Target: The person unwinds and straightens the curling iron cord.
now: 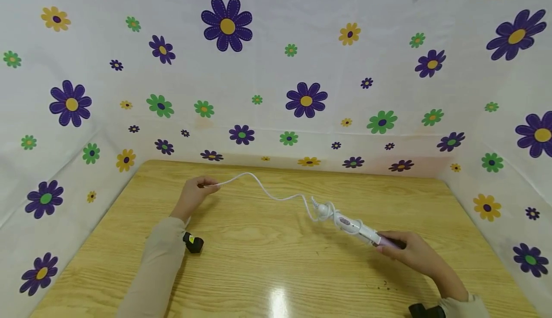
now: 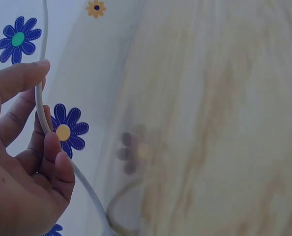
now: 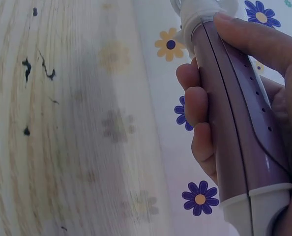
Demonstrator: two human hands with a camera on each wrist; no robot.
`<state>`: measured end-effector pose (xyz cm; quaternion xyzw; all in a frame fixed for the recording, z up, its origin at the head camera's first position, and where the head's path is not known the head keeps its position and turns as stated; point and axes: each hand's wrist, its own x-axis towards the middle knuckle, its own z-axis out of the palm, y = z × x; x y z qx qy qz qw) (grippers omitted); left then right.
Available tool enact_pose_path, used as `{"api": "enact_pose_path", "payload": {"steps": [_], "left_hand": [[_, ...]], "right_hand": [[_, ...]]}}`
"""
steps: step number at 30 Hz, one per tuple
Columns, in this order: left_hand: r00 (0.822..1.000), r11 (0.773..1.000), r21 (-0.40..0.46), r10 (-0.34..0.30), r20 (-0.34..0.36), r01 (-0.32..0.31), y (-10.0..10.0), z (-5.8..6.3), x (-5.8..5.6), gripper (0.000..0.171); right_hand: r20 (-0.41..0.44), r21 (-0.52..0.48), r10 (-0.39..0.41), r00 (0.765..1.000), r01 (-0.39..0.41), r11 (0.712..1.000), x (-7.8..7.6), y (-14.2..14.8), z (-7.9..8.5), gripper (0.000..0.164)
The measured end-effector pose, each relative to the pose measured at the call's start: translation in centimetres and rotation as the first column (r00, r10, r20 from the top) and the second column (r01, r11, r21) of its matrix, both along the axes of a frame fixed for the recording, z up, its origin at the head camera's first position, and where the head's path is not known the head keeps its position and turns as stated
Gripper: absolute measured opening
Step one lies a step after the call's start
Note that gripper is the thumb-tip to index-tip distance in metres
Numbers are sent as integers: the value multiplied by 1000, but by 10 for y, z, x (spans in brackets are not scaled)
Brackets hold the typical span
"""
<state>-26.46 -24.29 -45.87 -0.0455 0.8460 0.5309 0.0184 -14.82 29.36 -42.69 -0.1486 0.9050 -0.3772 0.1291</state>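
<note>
My right hand (image 1: pixel 416 252) grips a slim hair straightener (image 1: pixel 358 228) by its mauve end. In the right wrist view the fingers curl round the mauve casing (image 3: pixel 224 113), which has a long seam and small vent holes, and the thumb lies along it near the white part. White cord is looped round the white handle, which points toward the middle of the table. The loose length of white cord (image 1: pixel 276 197) runs in a wavy line to the left. There my left hand (image 1: pixel 196 196) pinches it; in the left wrist view the cord (image 2: pixel 39 101) passes between thumb and fingers.
A wood-grain table (image 1: pixel 258 270) lies under both hands. White cloth walls (image 1: pixel 267 69) printed with flowers rise at the back and sides. Black wrist devices (image 1: pixel 194 243) sit at both sleeves. Small dark marks (image 3: pixel 27 69) show on the tabletop near the right hand.
</note>
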Motion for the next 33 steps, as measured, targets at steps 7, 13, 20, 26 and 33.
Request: {"api": "enact_pose_path", "payload": {"steps": [7,13,20,26,33], "left_hand": [[1000,997,-70,-26,-11,25,-11,-9,-1,28],[997,990,-115,-79,1,79,-12,-12,-1,25],[996,991,-99,-83,30,85,-12,-11,1,29],[997,994,-82,-75,7,76,-10,-4,1,34],[990,988,-70,-138,-30,135,2,7,-3,38]], "right_hand": [[-10,3,4,1000,-4,1000,-3,1,-1,52],[-15,11,-15,1000,15,1000,-3,0,-3,51],[-19,11,-14,1000,14,1000,-3,0,-6,51],[-21,13,-30,999,30,999,-3,0,-4,50],[4,8,-43,999,43,999,-3,1,-2,51]]}}
